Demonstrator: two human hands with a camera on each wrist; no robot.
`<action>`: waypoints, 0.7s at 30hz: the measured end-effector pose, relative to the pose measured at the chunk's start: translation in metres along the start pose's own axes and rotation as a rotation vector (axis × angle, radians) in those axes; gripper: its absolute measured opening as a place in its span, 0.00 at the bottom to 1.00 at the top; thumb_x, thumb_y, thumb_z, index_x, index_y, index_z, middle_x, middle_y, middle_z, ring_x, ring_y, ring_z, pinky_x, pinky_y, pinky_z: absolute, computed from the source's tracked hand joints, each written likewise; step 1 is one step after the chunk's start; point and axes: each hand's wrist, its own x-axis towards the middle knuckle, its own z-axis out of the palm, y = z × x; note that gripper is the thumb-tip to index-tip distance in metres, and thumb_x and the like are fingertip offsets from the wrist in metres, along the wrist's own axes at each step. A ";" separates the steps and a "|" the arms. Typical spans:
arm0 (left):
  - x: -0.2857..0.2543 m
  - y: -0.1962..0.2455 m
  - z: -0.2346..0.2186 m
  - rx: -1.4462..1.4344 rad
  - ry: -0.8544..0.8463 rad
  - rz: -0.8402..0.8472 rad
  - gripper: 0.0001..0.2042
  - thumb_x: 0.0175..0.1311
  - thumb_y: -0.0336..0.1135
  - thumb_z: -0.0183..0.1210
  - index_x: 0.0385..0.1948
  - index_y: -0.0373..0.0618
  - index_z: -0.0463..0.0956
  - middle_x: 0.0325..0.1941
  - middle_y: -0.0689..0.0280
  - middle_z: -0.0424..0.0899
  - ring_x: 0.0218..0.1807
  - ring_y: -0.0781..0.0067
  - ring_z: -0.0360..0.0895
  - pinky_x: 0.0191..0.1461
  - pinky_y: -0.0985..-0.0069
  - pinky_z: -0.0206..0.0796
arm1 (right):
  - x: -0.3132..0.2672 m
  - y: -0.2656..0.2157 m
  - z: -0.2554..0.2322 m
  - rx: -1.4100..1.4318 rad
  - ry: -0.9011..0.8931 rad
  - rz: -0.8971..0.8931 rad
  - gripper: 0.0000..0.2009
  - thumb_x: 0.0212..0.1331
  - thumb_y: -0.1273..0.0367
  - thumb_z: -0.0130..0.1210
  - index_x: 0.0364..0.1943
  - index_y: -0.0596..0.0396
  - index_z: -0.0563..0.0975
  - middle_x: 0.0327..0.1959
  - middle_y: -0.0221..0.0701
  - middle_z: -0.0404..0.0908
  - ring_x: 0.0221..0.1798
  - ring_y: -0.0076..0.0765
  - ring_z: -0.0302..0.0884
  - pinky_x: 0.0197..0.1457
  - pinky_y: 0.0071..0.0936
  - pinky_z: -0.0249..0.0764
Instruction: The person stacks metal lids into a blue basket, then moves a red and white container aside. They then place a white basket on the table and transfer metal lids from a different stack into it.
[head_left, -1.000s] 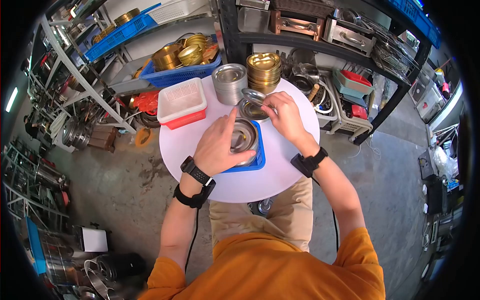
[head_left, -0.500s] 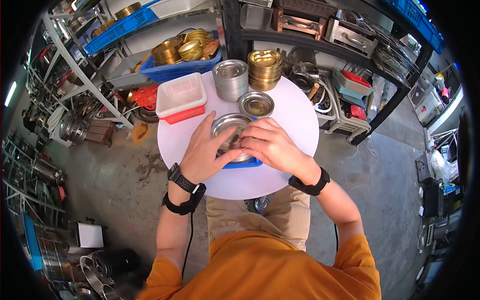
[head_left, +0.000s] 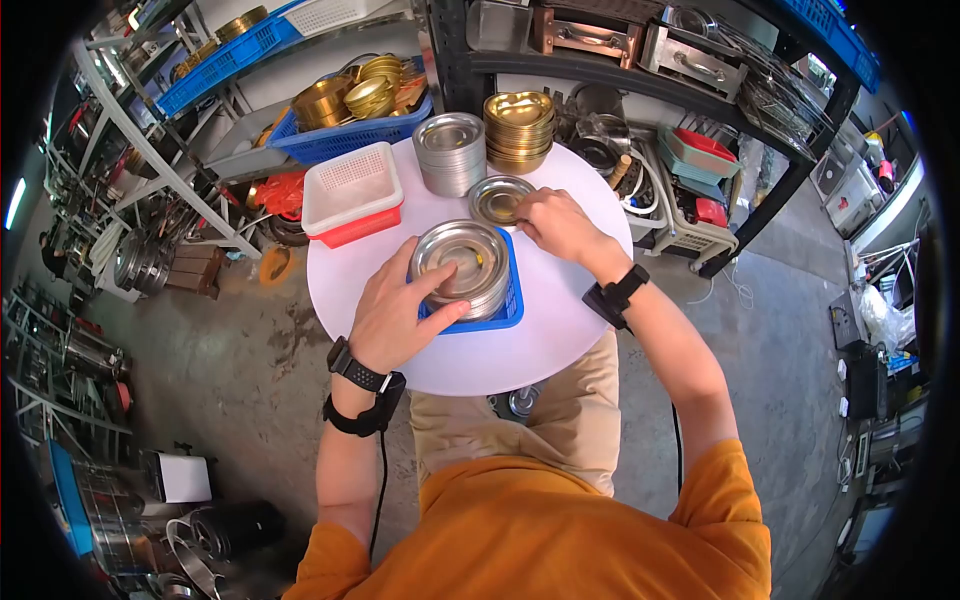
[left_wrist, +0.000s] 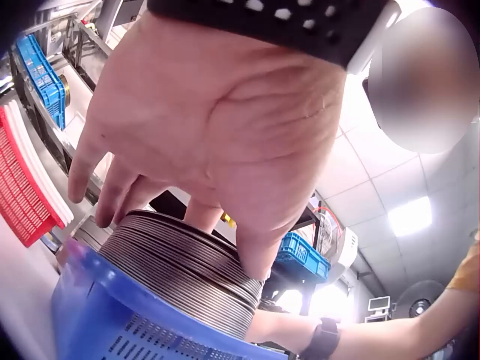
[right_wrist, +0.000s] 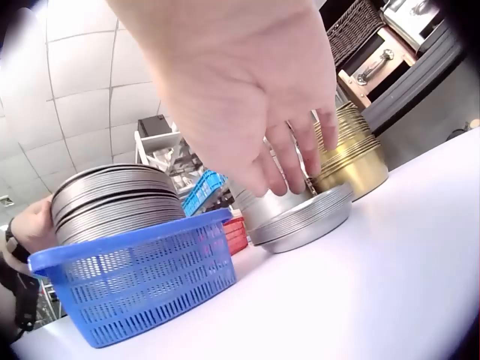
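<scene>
In the head view, the left hand [head_left: 392, 318] has its fingers and thumb set wide on the steel plate stack [head_left: 488, 262], which stands in the blue perforated basket [head_left: 516, 300] on the round white table [head_left: 570, 330]. One finger reaches inside the rim of the top plate; a small yellow mark shows beyond that fingertip. The right hand [head_left: 565, 232] has its fingers narrow and bent at the near-right rim of the low steel plate pile [head_left: 492, 197]. Beyond the right fingertips stand the tall silver plate stack [head_left: 450, 160] and the gold-coloured bowl stack [head_left: 519, 135]. Well to the left of the left fingers, a white perforated basket [head_left: 350, 190] sits in a red basket [head_left: 355, 232]. In the left wrist view, the left thumb touches the upper edge of the steel plate stack, with the other fingers spread apart from it. In the right wrist view, the right fingers point down, close together, over the low steel plate pile; whether they pinch a plate cannot be determined. The blue perforated basket stands apart from the right thumb.
</scene>
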 end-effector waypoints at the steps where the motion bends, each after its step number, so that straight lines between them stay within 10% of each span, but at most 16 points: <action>1: 0.000 0.001 -0.001 0.010 0.006 -0.001 0.27 0.66 0.53 0.71 0.61 0.46 0.86 0.77 0.33 0.69 0.74 0.30 0.72 0.77 0.53 0.64 | 0.002 0.002 0.005 -0.021 -0.065 0.010 0.10 0.63 0.71 0.65 0.46 0.58 0.88 0.46 0.41 0.90 0.53 0.53 0.86 0.63 0.47 0.79; 21: -0.002 0.004 0.004 0.028 0.059 0.009 0.25 0.64 0.50 0.72 0.59 0.46 0.87 0.76 0.35 0.71 0.70 0.31 0.76 0.74 0.53 0.69 | 0.002 0.004 0.020 -0.151 -0.037 -0.031 0.06 0.58 0.70 0.67 0.39 0.53 0.87 0.40 0.34 0.89 0.49 0.45 0.87 0.60 0.45 0.78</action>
